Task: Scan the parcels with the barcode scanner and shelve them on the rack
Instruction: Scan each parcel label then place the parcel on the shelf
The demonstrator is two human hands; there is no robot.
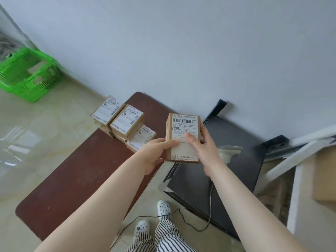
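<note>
Two surfaces carried the work: a brown table (76,171) with a small stack of parcels (125,122) at its far edge, and a black table (241,157) beside it on the right, against the wall. Further right, part of the rack (294,157) showed as pale angled bars. A green basket (27,75) sat on the floor well off to the left.

Between the two tables, both hands held one parcel (183,137) up in the air, label toward the camera. The left hand (154,153) cupped its lower left edge, thumb on the label; the right hand (205,148) wrapped the right side, thumb also across the label — both pressed onto the box, neither spread.

The barcode scanner (229,151) lay on the black table, partly hidden behind the right wrist.

To scan well, I judged the left hand should take the full weight, thumbs kept clear of the top barcode, freeing the right for the scanner.
</note>
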